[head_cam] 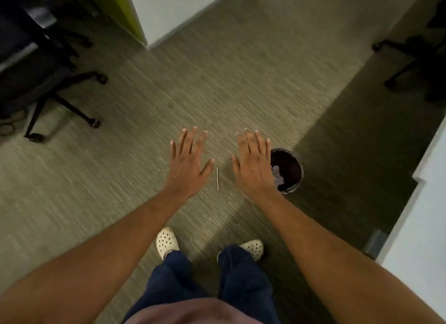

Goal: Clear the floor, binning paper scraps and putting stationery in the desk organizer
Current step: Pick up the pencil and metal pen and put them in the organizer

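A thin pale pencil lies on the carpet, pointing away from me, between my two hands. My left hand is stretched out flat, palm down, fingers spread, holding nothing. My right hand is the same, flat and empty, just right of the pencil. A small dark round bin stands on the floor right beside my right hand, partly hidden by it, with pale paper scraps inside. No desk organizer is in view.
A black office chair on castors stands at the left. Another chair's base is at the far right. A white wall corner is ahead, and a white panel on the right. My feet in pale clogs stand below.
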`<state>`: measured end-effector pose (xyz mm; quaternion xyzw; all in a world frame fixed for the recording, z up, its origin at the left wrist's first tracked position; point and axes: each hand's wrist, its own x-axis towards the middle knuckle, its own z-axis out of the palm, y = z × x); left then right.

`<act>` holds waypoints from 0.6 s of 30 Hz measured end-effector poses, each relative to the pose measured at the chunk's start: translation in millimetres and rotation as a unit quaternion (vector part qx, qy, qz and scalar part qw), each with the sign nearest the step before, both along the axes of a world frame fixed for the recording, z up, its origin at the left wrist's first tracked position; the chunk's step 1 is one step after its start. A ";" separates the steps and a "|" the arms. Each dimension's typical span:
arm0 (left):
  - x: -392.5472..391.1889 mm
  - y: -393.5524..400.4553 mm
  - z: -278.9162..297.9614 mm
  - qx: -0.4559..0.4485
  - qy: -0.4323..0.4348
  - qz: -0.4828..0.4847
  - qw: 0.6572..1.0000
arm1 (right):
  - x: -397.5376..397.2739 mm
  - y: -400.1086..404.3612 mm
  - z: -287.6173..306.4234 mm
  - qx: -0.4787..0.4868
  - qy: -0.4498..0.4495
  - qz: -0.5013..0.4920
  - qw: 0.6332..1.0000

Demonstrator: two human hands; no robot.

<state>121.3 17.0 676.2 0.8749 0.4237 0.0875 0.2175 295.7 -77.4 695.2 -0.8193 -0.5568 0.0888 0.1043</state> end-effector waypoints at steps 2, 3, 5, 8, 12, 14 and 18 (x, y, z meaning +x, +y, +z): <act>-29.1 12.4 -8.2 -0.009 0.005 0.008 1.000 | -23.1 13.9 -14.0 -0.002 -0.005 -0.001 1.000; -41.4 18.1 -13.6 -0.012 0.006 0.009 1.000 | -32.0 21.2 -21.8 -0.003 -0.003 -0.003 1.000; -61.7 28.5 -28.7 -0.019 0.010 0.015 1.000 | -45.6 35.5 -42.0 -0.002 0.001 -0.010 1.000; -80.2 39.4 -62.9 -0.035 0.029 0.028 0.999 | -56.4 50.8 -81.3 -0.002 0.014 -0.019 1.000; -92.7 47.9 -130.4 -0.066 0.038 0.045 0.996 | -59.4 68.3 -152.2 -0.024 0.052 -0.030 0.998; -95.3 47.8 -173.0 -0.080 0.034 0.057 0.995 | -56.1 72.4 -197.4 -0.051 0.064 -0.021 0.996; -94.1 44.8 -269.5 -0.107 0.029 0.074 0.991 | -45.0 73.2 -299.4 -0.087 0.059 0.006 0.994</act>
